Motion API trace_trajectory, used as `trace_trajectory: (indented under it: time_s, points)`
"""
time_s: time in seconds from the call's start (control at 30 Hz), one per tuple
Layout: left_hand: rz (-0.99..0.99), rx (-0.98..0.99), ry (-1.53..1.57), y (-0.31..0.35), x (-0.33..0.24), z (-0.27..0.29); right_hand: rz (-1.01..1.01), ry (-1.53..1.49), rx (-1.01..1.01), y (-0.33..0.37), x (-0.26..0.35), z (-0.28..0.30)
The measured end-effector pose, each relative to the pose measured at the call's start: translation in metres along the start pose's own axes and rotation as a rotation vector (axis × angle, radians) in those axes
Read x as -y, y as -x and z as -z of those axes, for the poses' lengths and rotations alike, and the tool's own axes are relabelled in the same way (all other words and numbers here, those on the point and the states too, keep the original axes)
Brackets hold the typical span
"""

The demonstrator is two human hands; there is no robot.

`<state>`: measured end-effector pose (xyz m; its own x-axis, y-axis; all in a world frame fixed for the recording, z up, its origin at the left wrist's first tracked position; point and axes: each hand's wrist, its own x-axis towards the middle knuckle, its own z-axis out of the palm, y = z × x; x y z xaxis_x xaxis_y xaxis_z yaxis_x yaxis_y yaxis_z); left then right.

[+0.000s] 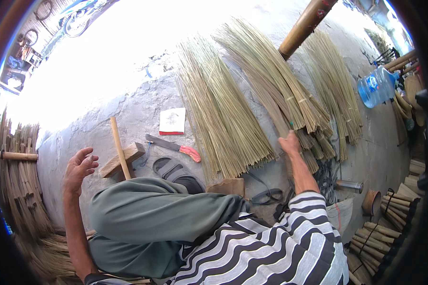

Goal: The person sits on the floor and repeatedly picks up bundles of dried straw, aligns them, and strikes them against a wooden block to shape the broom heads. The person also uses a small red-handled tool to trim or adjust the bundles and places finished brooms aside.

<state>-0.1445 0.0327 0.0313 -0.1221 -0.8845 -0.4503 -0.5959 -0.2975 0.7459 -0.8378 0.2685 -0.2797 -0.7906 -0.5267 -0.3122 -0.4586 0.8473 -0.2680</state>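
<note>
My left hand (81, 168) is raised in the air at the left, its fingers apart and nothing in them. My right hand (290, 142) is closed round the lower end of a bundle of thin, dry sticks (271, 107); part of the grip is hidden. Beside it lies a tied bundle of pale sticks (302, 102). Further left, a wide spread of loose sticks (223, 123) covers the ground. A wooden rod (119, 145) leans across a wooden block (108, 167) near my left hand. A knife (169, 144) with a red handle lies by my sandalled foot (178, 173).
A bamboo post (304, 28) rises among the bundles, with more sticks (335, 90) behind it. A blue water bottle (376, 88) is at the right. Dark straps (324, 183), a metal cylinder (349, 185) and bound bamboo pieces (373, 242) lie nearer. Bundles (21, 175) stand at left.
</note>
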Motion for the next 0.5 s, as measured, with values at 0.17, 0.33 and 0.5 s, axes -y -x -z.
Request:
trace_trajectory:
  time_s: [0.17,0.33,0.5]
  points:
    - [0.021,-0.005,0.044,0.008,0.006,0.006,0.065,0.02,0.113,-0.025,-0.016,0.06]
    - [-0.002,-0.051,0.027,0.013,0.0,0.008,0.036,-0.236,0.387,-0.026,0.007,0.075]
    - [-0.056,-0.036,0.021,0.017,-0.009,0.007,0.029,-0.436,0.514,0.01,0.057,0.076]
